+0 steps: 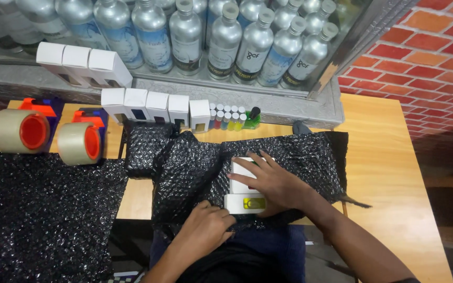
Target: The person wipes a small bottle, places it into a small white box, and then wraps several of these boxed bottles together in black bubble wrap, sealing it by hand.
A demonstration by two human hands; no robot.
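My right hand [268, 181] lies flat with spread fingers on top of small white boxes [243, 203] that rest on a sheet of black bubble wrap [310, 157]. The nearest box has a window showing yellow liquid. My left hand [205, 226] grips the near edge of the bubble wrap, just below and left of the boxes. The wrap spreads over the wooden table [384, 167] in front of me, its left part bunched up.
Two tape rolls [19, 131] on orange-blue dispensers sit at left above a second black bubble-wrap sheet [38, 209]. A row of white boxes [155, 107] and small vials [226, 118] lines the back. Silver bottles [221, 42] fill a glass case behind. A brick-patterned wall [436, 63] is at right.
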